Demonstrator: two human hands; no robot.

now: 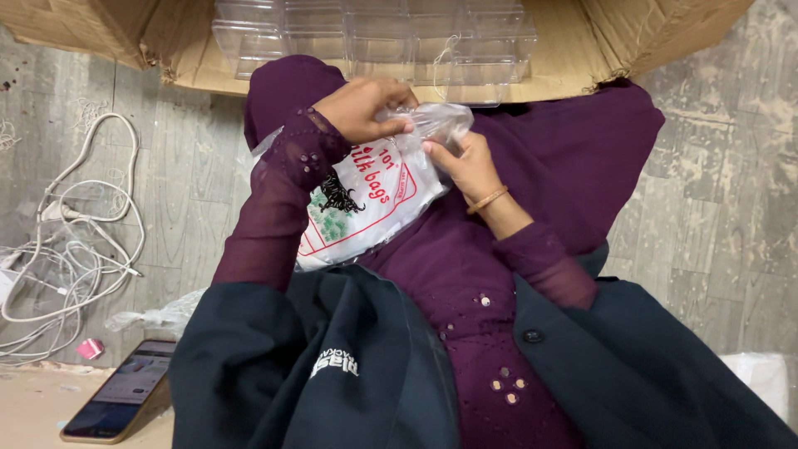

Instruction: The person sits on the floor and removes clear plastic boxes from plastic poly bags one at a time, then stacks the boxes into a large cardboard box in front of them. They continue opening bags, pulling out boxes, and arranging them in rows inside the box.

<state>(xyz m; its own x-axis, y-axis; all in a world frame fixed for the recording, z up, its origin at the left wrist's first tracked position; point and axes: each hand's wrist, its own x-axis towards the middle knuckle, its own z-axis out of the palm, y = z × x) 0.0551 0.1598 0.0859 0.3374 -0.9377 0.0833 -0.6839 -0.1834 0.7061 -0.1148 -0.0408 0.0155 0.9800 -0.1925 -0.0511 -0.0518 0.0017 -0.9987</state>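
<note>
Clear plastic bag pack, red-printed, crinkled top pinched by both hands' fingers

thing: clear plastic packet of white bags with red and green print
place: centre of the frame, on the purple-clad lap
pose: lying tilted, crinkled open end towards the upper right
state: top end bunched and pinched from both sides; lower left end lies flat

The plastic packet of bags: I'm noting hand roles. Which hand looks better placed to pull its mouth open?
Probably the left hand: its fingers pinch the crumpled top of the plastic packet, while the right hand braces its side edge.
</note>
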